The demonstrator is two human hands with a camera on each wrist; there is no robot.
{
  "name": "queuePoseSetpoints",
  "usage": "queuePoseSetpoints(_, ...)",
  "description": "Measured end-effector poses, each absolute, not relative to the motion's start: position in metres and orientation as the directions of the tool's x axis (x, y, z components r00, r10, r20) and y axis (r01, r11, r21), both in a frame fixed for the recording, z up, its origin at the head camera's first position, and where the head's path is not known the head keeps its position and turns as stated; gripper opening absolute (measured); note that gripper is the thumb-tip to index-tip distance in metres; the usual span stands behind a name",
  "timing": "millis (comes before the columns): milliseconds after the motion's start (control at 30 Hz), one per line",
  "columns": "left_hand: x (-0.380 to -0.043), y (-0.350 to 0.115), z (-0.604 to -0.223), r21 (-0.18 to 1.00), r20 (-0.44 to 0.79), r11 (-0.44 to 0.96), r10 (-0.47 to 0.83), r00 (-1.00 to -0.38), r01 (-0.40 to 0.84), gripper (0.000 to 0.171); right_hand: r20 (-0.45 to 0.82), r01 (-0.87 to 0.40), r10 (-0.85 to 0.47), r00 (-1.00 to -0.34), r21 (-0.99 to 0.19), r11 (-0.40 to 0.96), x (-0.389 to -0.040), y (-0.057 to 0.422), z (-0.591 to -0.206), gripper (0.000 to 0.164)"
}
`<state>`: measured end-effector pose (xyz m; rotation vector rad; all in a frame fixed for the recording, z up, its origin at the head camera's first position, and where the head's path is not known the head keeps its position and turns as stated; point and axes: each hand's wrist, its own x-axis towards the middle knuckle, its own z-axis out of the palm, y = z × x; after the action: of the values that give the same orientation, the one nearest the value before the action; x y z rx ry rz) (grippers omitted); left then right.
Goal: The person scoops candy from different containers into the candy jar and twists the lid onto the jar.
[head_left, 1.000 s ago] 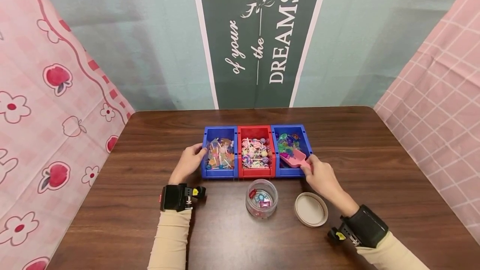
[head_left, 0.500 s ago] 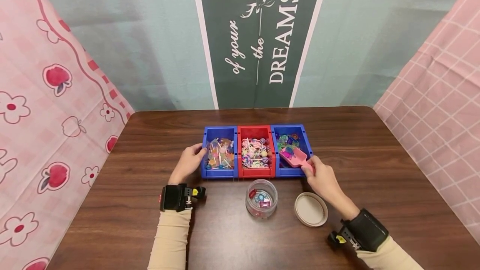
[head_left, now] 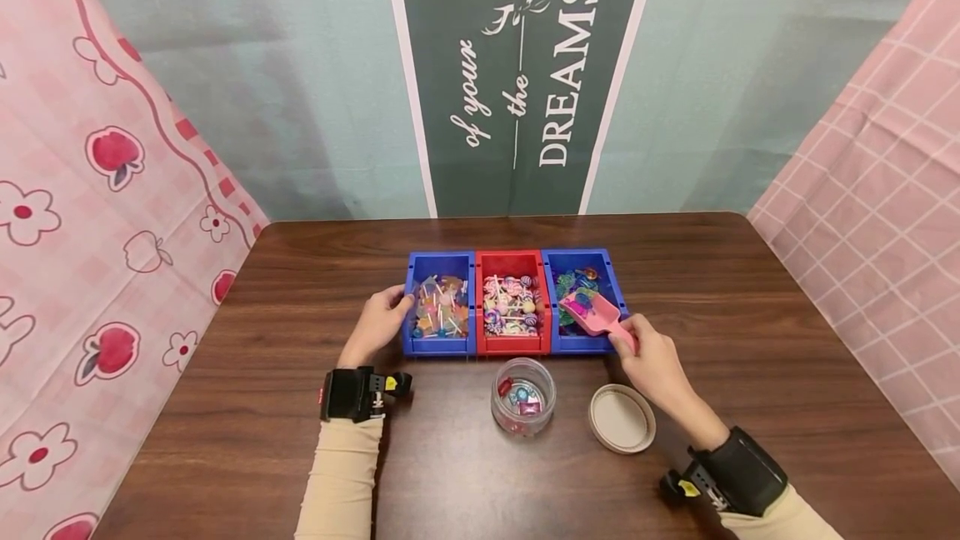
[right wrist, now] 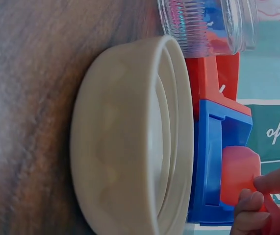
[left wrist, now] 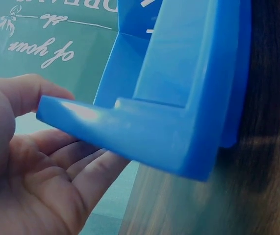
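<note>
On the left, my left hand [head_left: 378, 323] holds the side wall of the left blue bin [head_left: 440, 347]; the left wrist view shows the thumb over the edge and the fingers along the outside. My right hand [head_left: 651, 357] grips the handle of a pink scoop [head_left: 603, 321] over the right blue bin [head_left: 577, 346]. Shiny purple and blue candies [head_left: 580, 302] lie in the scoop's front. Green and blue clear candies fill part of that bin. The right wrist view shows the scoop [right wrist: 240, 171] from below, above the bin's front wall.
Between the blue bins is a red bin [head_left: 513, 347] of small lollipops. In front stands a clear jar [head_left: 497, 408] holding several wrapped candies. Its neighbour on the right is a cream lid [head_left: 622, 417] lying on the wooden table [head_left: 435, 482]. Curtains hang behind and at the sides.
The right hand has moved slightly right and toward the person, raising the scoop from among the candies, with purple and blue pieces in it. The left hand has stayed on its bin.
</note>
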<state>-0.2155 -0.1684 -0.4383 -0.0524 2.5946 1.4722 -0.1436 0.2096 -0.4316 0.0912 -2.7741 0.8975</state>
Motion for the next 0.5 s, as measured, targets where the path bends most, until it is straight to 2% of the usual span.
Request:
queuePoseSetpoints(133,-0.2155,-0.1679,-0.4388,0.857,-0.147,0.505,0.044,-0.988,-0.105,0.045,0.242,-0.128,0.02,-0.97,-0.577,0.807,-0.1412,0.2092,-0.4321,0.014)
queuePoseSetpoints(500,-0.215,-0.1677,-0.4384,0.841,-0.125,0.535,0.049,-0.991,-0.08,0.044,0.369,-0.208,0.024,-0.929,-0.575,0.791,-0.1364,0.2082,-0.4312,0.018)
